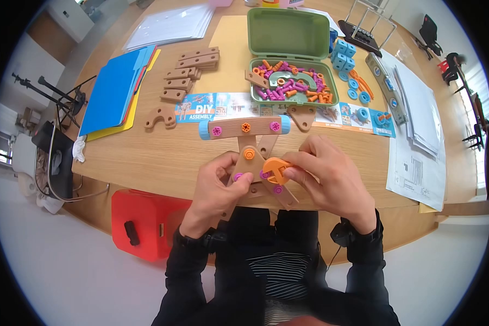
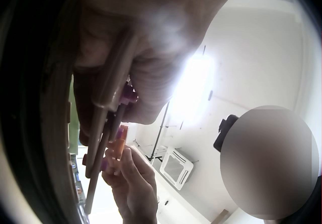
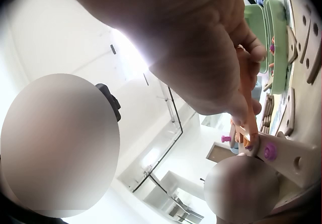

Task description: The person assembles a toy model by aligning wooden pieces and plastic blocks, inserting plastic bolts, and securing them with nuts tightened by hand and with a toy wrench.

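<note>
A wooden toy assembly [image 1: 232, 129] of holed strips is held over the table's near edge. Its top crossbar has blue end pieces [image 1: 204, 130], two purple bolts and an orange one. My left hand [image 1: 212, 187] grips the assembly from the left side, thumb at a purple bolt [image 1: 238, 177]. An orange toy wrench [image 1: 273, 170] is pinched between thumb and fingers of my right hand [image 1: 336, 176]. The wrench's head meets a purple bolt [image 1: 264, 174] on the right side of the assembly. In the right wrist view, the wrench [image 3: 246, 78] points down toward the wooden pieces.
Behind the assembly stands an open green case [image 1: 292, 33] with purple and orange bolts. Wooden strips [image 1: 193, 68] lie to its left, and blue blocks [image 1: 342, 60] to its right. Blue folders [image 1: 114, 87] lie at left; a red case [image 1: 141, 223] is below the table edge.
</note>
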A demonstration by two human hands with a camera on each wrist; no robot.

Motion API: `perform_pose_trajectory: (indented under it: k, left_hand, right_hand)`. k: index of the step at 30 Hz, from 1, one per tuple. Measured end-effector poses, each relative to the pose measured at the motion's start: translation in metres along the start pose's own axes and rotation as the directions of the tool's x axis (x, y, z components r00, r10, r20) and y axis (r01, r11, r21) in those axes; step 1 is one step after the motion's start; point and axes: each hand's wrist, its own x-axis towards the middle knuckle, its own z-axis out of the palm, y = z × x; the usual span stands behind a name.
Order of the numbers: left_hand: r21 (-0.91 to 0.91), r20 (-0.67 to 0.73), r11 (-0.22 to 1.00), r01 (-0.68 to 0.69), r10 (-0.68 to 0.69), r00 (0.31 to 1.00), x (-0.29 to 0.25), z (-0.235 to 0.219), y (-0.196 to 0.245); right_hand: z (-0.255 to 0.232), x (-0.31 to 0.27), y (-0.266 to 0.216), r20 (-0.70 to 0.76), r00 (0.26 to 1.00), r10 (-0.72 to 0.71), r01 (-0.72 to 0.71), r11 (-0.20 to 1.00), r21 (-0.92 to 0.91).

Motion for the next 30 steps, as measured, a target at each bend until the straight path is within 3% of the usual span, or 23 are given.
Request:
perform_pose_trajectory:
  k: [2,6,11,15,20,27,30]
  left_hand:
    - [-0.035,0.003,0.999,-0.009,0.009,1.000,0.000,0.002,0.002]
    - [-0.005,0.021,1.000,0.024,-0.024,0.999,0.000,0.003,0.006]
    - [-0.070,-0.012,0.997,-0.016,0.015,1.000,0.002,0.003,-0.002]
    - [-0.095,-0.036,0.995,-0.008,0.004,0.999,0.001,0.003,-0.001]
    - [-0.092,-0.092,0.995,-0.036,0.028,0.995,0.001,0.006,-0.006]
    - [-0.128,-0.103,0.991,-0.044,0.031,0.994,0.000,0.008,-0.001]
    - [-0.105,-0.093,0.993,-0.044,0.034,0.995,-0.001,0.008,-0.002]
  right_hand:
    - [0.000,0.003,0.005,0.032,0.998,0.057,-0.062,0.981,0.185]
    - [-0.001,0.005,0.006,0.072,0.995,0.066,-0.079,0.975,0.207]
    - [0.007,0.004,0.007,0.071,0.982,0.176,-0.189,0.896,0.402]
    - [0.019,-0.005,0.005,-0.009,0.990,0.143,-0.132,0.935,0.330]
    - [0.035,-0.016,-0.009,-0.138,0.966,0.220,-0.161,0.923,0.348]
    - [0.044,-0.023,-0.016,-0.190,0.959,0.210,-0.146,0.941,0.304]
    - [0.033,-0.019,-0.008,-0.143,0.965,0.221,-0.149,0.907,0.393]
